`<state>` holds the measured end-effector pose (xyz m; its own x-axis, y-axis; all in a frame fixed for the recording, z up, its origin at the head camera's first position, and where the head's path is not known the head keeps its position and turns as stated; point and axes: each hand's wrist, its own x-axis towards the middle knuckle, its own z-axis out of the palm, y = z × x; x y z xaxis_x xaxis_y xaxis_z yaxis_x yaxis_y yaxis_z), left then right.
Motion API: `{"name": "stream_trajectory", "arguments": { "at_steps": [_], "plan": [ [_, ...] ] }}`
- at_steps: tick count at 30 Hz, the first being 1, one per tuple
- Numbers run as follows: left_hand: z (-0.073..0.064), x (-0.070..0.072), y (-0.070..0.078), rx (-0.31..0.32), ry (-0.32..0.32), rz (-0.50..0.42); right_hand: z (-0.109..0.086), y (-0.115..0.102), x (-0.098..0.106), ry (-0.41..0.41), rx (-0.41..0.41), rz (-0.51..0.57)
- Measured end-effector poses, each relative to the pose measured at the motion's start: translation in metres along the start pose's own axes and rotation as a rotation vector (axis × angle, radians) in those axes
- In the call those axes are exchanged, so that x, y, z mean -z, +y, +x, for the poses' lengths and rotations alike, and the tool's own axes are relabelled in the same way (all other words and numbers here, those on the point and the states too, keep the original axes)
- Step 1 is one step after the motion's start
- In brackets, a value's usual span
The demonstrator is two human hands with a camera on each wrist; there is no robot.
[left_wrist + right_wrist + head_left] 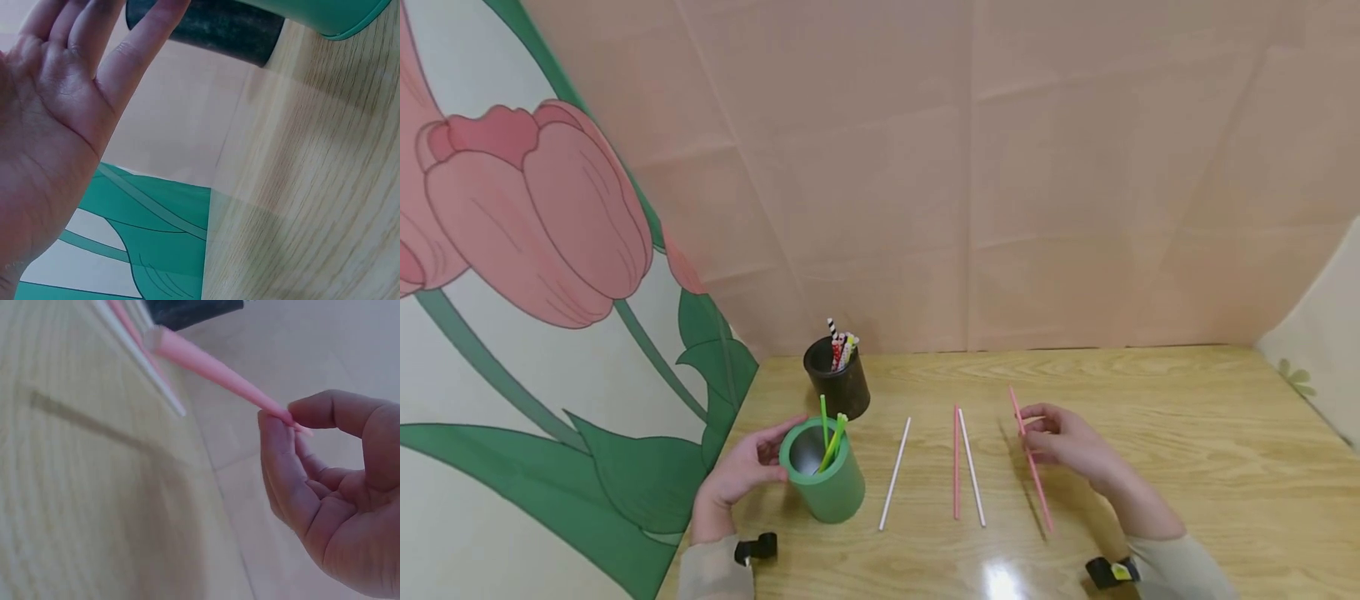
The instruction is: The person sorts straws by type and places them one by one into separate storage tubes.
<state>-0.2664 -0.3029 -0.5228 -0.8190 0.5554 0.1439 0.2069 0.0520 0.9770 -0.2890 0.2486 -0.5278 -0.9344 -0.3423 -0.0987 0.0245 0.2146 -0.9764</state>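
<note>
My right hand (1066, 440) pinches a pink straw (1036, 481) between thumb and fingertips. The straw is tilted over the table, its shadow beside it. To its left lie another pink straw (957, 467) and two white straws, one (973, 471) close beside the pink and one (895, 475) farther left. My left hand (745, 467) is at the left side of a green cup (831, 492), thumb and index finger at its rim. In the left wrist view its fingers (139, 56) look mostly straight. Several green straws (833, 442) stand in that cup.
Behind the green cup stands a black cup (842, 392) holding several patterned straws (844, 350). The wooden table (1210, 433) meets a pinkish cloth backdrop (1075, 208) at the back. A tulip-printed cloth (535, 217) borders the left side.
</note>
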Motion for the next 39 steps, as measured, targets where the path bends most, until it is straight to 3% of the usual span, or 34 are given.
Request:
{"name": "stream_trajectory", "arguments": {
  "at_steps": [18, 30, 39],
  "plan": [
    [0.001, 0.001, -0.001, -0.018, -0.023, -0.030, -0.002, -0.061, -0.031, 0.053, 0.119, 0.069],
    [0.000, -0.001, 0.000, -0.006, -0.018, -0.041, 0.006, -0.094, -0.073, 0.136, 0.284, 0.219],
    [0.000, 0.001, -0.003, -0.001, -0.007, -0.028, 0.011, -0.111, -0.116, 0.184, 0.363, 0.313]
  ]
}}
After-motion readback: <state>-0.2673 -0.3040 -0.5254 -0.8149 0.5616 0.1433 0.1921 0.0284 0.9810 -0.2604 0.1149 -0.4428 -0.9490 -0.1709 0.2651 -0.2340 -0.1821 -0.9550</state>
